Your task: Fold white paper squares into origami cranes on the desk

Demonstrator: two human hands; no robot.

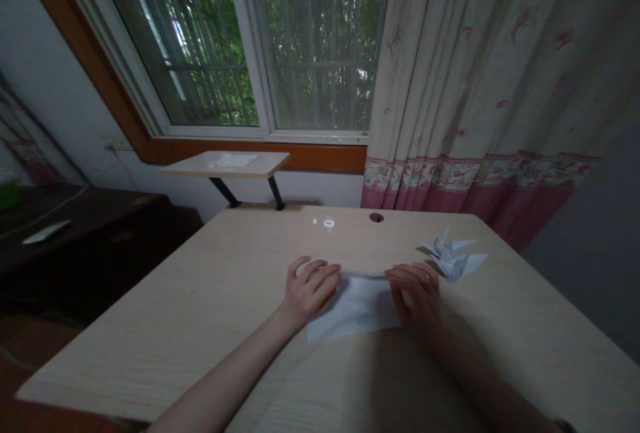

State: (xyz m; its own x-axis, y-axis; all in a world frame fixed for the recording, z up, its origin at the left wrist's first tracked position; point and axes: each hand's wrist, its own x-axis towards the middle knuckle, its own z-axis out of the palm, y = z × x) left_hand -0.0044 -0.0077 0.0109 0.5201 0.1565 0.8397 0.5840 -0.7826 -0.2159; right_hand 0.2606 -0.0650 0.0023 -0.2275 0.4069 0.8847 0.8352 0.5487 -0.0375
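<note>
A folded sheet of white paper (357,306) lies flat on the light wooden table (210,313). My left hand (309,290) rests on the sheet's left end, fingers stretched out and lying flat on the paper. My right hand (416,292) presses on the right end, fingers curved down onto the fold edge. Just right of my right hand sit folded white paper cranes (453,256), apart from both hands.
A small round hole (377,217) is in the table near its far edge. Behind stands a little raised shelf (225,164) under the window (260,46). A patterned curtain (490,86) hangs at the right. A dark cabinet (75,233) stands at the left.
</note>
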